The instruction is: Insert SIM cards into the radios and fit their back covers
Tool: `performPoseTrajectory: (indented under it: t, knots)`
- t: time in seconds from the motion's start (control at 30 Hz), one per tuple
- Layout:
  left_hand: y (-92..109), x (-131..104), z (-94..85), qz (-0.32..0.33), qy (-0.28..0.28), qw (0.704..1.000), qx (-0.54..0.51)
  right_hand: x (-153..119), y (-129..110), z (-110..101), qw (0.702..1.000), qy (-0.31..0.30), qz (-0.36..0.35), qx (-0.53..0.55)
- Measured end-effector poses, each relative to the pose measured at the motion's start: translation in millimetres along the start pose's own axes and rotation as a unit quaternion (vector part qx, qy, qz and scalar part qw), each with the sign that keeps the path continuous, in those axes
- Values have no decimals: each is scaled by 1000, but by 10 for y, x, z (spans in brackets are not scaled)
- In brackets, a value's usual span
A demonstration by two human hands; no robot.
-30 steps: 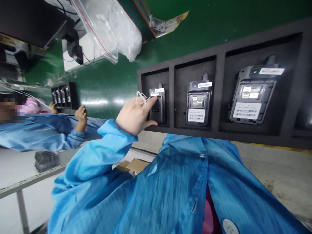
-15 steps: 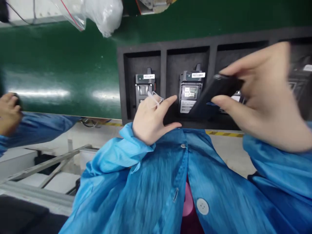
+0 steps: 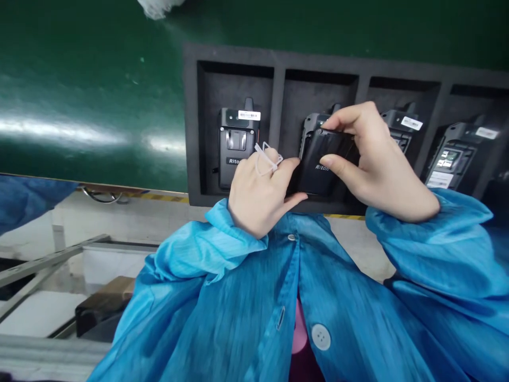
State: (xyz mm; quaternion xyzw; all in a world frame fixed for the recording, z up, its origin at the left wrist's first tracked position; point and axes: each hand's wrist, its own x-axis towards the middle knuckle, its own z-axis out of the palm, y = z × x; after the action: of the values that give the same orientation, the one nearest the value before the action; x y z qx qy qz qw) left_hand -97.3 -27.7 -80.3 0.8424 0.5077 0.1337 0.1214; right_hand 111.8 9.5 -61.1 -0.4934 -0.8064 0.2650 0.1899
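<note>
A black battery marked "Riton" lies over the back of a radio in the second compartment of the dark foam tray. My right hand grips the battery's upper part between thumb and fingers. Its upper edge looks slightly tilted off the radio. At the radio's left side is my left hand, thumb and forefinger spread, a clear plastic loop on a finger. Another radio, its battery fitted, lies in the first compartment, partly behind my left hand.
Radios with their backs uncovered lie in the third and fourth compartments. The tray rests on a green table. A plastic bag is at the top edge, a blue sleeve at the far left.
My right hand has brought the battery left and down onto the second radio. My left hand keeps its spread pose beside it. The view has shifted; the other person's hand has left it.
</note>
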Motion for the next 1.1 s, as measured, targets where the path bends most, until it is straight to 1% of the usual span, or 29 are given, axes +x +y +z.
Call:
performPoseTrajectory:
  t: [0.13,0.23,0.4,0.53,0.6,0.87,1.0,1.1]
  knots:
    - [-10,1,22,5,1,1000,-6,26,-7,-7,999,-3,7,-49]
    - [-11,-6,38,9,6,1000,-5,16,-18,74,997,5,25,-74]
    - [-23,-18,43,17,19,1000,2,-50,-112,286,983,56,59,-162]
    - [-60,-25,16,20,24,1000,-5,-54,-211,389,962,110,49,-243]
    - [-66,-26,9,19,22,1000,-8,-52,-231,414,955,122,44,-268]
    - [8,-13,30,15,15,1000,-4,-182,-175,473,949,115,26,-293]
    - [18,-2,-13,13,7,1000,-1,-231,-217,477,947,95,22,-306]
    - [20,30,-49,14,-11,1000,-3,-224,-244,475,952,88,27,-291]
